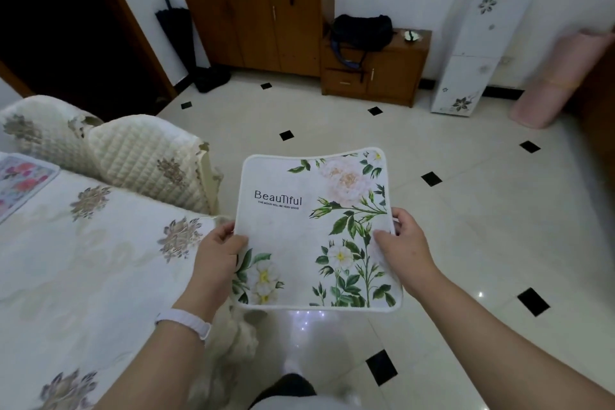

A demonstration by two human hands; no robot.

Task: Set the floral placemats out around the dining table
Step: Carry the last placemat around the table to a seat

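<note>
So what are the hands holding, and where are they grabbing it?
A floral placemat, held out flat over the floor. The left hand grips its left edge and the right hand its right edge, thumbs on top.

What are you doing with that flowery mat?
A person is standing beside the dining table, which is covered with a cream flower-patterned cloth. Both hands hold one floral placemat flat in the air above the tiled floor, the left hand on its left edge and the right hand on its right edge. It is not on the table yet. Another colourful mat already lies at the table's far left.
</note>
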